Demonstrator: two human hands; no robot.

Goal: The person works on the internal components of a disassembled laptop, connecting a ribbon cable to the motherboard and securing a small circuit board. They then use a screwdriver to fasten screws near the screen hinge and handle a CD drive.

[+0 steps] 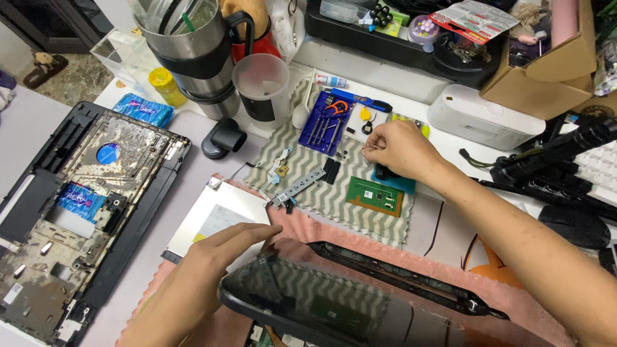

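The left hand (205,270) is lying flat, fingers together and stretched out straight, gripping nothing. Its fingertips are resting on the top edge of the glossy black laptop screen panel (302,302), which is sitting tilted just under and to the right of them, mirroring the zigzag cloth above. Directly behind those fingers is lying a flat silver optical drive (215,215), its near corner hidden by the hand. All of this is sitting on a pink towel (398,260).

The right hand (402,151) is reaching well forward, fingers curled in and the tips pinched together over the grey-and-white zigzag cloth (334,199). Whatever is between those fingertips is too small to make out, so I cannot tell if they are clamping anything. Just left of the fingertips is sitting a blue tray of small tools (326,125); under the heel of the hand a teal pad (397,184) is peeking out. Nearer the body from those fingers, a green circuit board (375,196) is lying flat on the cloth, and to its left a perforated metal bracket (299,187) is lying at a slant.

Far out to the left of the left hand, the stripped laptop base chassis (77,218) is lying open on the table. Beyond both hands a steel tumbler (193,48) and a clear plastic measuring cup (262,87) are standing upright.
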